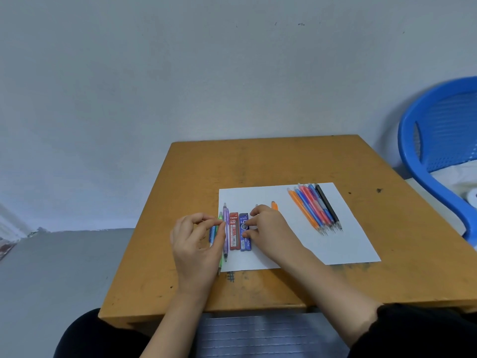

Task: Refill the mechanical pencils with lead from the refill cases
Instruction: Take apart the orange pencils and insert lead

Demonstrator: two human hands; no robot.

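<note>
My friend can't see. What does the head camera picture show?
Two hands reach over a white sheet of paper on a brown wooden table: the right hand has fingertips on a blue plastic lead refill case beside a red case, the left hand is by a purple mechanical pencil. A bunch of coloured pencils lies farther right.

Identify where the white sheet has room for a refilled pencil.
Free: the white sheet between the right hand and the pencil bundle, and its near-right corner. Crowded: its left edge, with the left hand, purple pencil, red refill case and blue refill case.
</note>
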